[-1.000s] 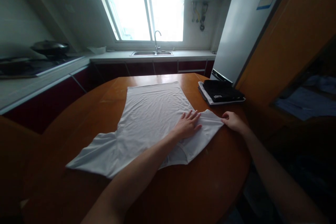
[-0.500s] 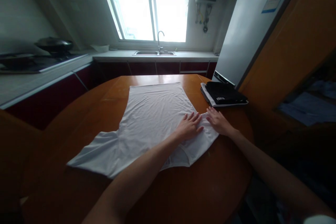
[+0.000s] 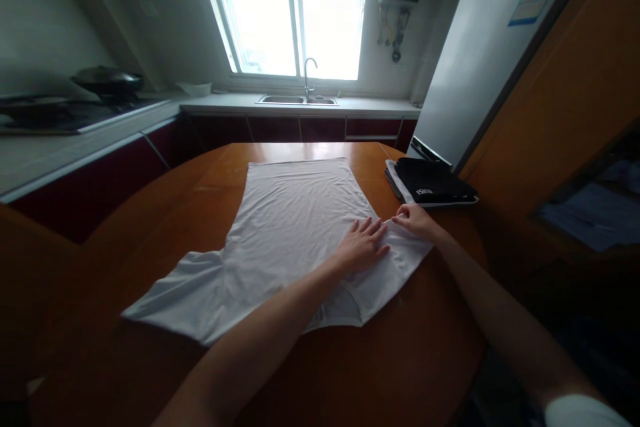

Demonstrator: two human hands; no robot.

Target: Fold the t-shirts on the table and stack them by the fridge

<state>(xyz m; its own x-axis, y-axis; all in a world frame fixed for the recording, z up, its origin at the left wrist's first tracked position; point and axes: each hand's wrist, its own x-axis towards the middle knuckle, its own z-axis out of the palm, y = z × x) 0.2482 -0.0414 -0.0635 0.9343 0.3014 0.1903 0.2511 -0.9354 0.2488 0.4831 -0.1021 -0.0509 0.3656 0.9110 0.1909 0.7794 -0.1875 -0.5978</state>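
A white T-shirt lies spread on the wooden table, its neck toward me and its hem at the far side. My left hand rests flat on the shirt near the base of the right-hand sleeve, fingers spread. My right hand pinches the upper edge of that sleeve with its fingers curled. The sleeve on the left lies loose and a little wrinkled. My left forearm crosses over the lower part of the shirt and hides some of it.
Folded dark and white clothes are stacked at the table's right edge, just beyond my right hand. A fridge stands behind them. At the back are a counter with a sink and, at left, a wok on the stove.
My right hand has gone from lying flat on the sleeve to pinching its edge, and the sleeve now reaches further right. My left hand stays in place on the shirt.
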